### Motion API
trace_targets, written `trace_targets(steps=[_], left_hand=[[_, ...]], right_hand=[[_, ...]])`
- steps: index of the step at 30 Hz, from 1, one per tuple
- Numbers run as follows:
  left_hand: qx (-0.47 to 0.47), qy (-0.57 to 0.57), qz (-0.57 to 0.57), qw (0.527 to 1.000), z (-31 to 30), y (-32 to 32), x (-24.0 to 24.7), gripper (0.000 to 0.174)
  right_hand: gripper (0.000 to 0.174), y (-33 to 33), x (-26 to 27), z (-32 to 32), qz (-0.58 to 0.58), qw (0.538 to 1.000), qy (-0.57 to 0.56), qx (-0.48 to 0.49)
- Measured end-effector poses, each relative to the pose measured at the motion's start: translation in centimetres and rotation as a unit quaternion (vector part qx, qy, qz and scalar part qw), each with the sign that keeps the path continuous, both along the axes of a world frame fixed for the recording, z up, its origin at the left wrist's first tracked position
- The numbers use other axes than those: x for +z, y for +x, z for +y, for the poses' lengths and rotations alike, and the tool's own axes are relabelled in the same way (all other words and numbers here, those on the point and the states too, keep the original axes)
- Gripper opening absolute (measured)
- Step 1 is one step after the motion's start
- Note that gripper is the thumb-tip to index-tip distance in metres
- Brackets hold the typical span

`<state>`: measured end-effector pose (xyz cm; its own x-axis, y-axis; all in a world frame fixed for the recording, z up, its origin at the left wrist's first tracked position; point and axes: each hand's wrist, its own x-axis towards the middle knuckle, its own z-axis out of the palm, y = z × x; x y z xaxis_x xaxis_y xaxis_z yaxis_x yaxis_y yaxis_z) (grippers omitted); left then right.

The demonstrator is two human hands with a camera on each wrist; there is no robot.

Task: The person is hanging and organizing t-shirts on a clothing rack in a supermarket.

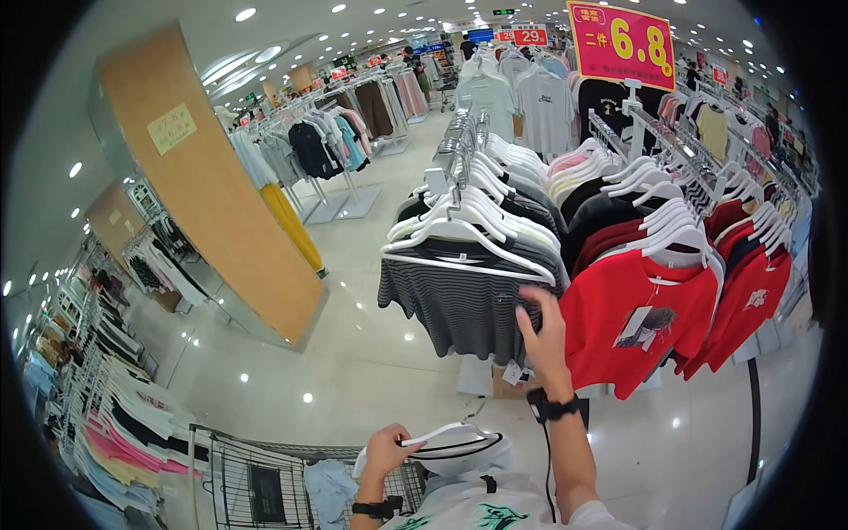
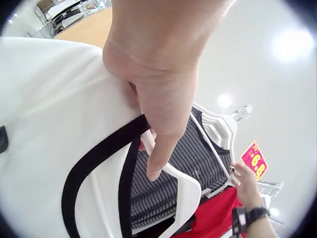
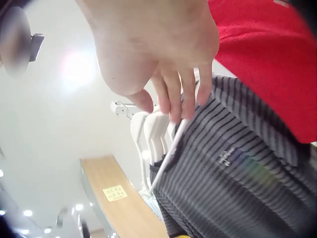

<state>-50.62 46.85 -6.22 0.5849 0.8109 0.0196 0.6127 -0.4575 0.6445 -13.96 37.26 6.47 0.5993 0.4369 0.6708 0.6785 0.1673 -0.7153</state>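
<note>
My left hand [image 1: 387, 449] grips one shoulder of a white plastic hanger [image 2: 188, 198], low in front of my body. On that hanger is a white shirt [image 2: 44, 109] with black trim at the neck. My right hand [image 1: 546, 340] is raised at the front of the rack, fingers spread, beside a grey-and-black striped shirt [image 1: 442, 300]. In the right wrist view its fingertips [image 3: 188, 110] overlap the bar of that shirt's white hanger [image 3: 171, 153], not curled round it. The striped shirt hangs foremost in its row.
Red shirts [image 1: 640, 309] hang close right of the striped one. A pink price sign [image 1: 621, 44] stands above the racks. A wire shopping cart [image 1: 230, 468] with light blue cloth [image 1: 331, 495] is at lower left. A wood-faced pillar [image 1: 212, 194] rises to the left.
</note>
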Motion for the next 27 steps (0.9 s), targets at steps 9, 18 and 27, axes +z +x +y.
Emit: trace_targets(steps=[9,18,27], left_hand=[[-0.102,0.049,-0.128,0.985,0.7,7.6,6.4,0.032],[-0.281,-0.049,-0.135,0.949,-0.3,12.5,8.6,0.021],[-0.169,-0.106,-0.146,0.969,-1.2,8.1,5.0,0.022]], right_hand=[[0.043,-6.9,-10.4,-7.8,0.033,0.941,-0.263,0.211],[0.049,-4.3,-12.9,-10.6,0.274,0.955,-0.115,-0.014],[0.039,-5.9,-12.3,-11.5,0.319,0.934,-0.161,0.019]])
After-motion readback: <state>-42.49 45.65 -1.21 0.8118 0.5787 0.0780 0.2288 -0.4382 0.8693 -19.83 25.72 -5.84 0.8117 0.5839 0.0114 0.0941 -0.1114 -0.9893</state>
